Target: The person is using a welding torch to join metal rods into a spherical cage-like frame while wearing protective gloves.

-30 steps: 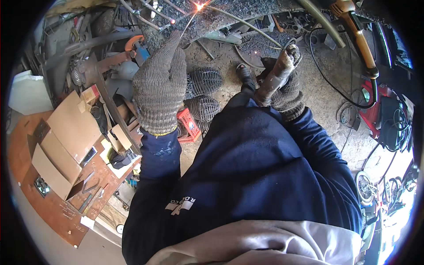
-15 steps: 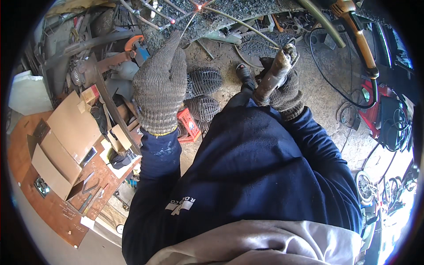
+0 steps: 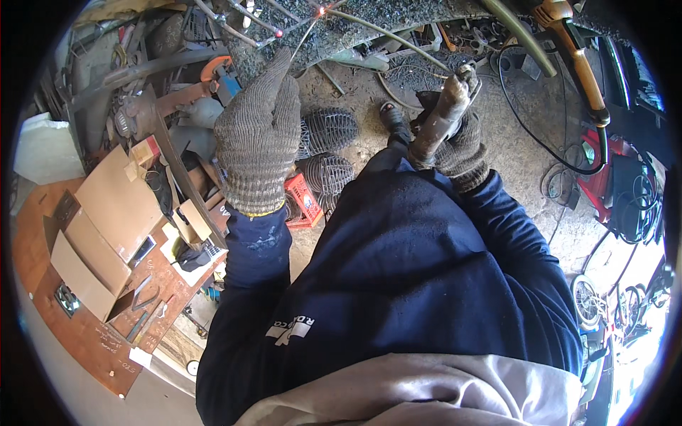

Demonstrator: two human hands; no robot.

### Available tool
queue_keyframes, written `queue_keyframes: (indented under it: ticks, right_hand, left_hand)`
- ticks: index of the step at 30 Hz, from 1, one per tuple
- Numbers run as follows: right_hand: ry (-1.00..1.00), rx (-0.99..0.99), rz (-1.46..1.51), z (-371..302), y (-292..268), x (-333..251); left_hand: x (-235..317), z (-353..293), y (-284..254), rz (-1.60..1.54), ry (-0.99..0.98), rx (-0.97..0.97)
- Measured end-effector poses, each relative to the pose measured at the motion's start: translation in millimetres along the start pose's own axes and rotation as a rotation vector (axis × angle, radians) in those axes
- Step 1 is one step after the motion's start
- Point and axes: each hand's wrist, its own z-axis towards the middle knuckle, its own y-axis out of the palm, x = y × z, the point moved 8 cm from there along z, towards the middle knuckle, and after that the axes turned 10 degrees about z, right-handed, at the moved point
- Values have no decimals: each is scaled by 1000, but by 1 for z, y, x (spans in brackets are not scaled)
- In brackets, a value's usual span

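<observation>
My right hand [image 3: 465,153], in a grey-brown knit glove, is closed round a worn welding electrode holder [image 3: 447,110]. From its jaw a long, thin electrode [image 3: 391,37] runs up and left to a small glowing spot on a frame of joined metal rods [image 3: 234,30]. A second reddish spot shows on a nearby joint. My left hand [image 3: 259,138], gloved alike, is stretched toward the frame with its back up. A thin pale rod [image 3: 304,41] runs from its fingertips to the glowing spot; the fingers seem closed on it, though their undersides are hidden.
The frame lies on a dark, gritty surface [image 3: 419,15]. An angle grinder [image 3: 575,64] with a cable hangs at the upper right. Wire cages [image 3: 330,131] and a red crate [image 3: 304,200] stand on the floor. Left, a brown board [image 3: 78,348] bears an opened cardboard box [image 3: 117,202].
The electrode holder and right hand have shifted very slightly upward. The glowing spot is a little smaller and more orange. My left hand stays nearly still.
</observation>
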Motion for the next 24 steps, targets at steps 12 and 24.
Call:
queue_keyframes:
  ticks: [12,24]
  right_hand:
    - [-144,-14,-209,1,17,-39]
    - [469,479,469,-19,-19,36]
  left_hand:
    - [4,3,-1,31,50,12]
    - [-2,2,-1,13,17,1]
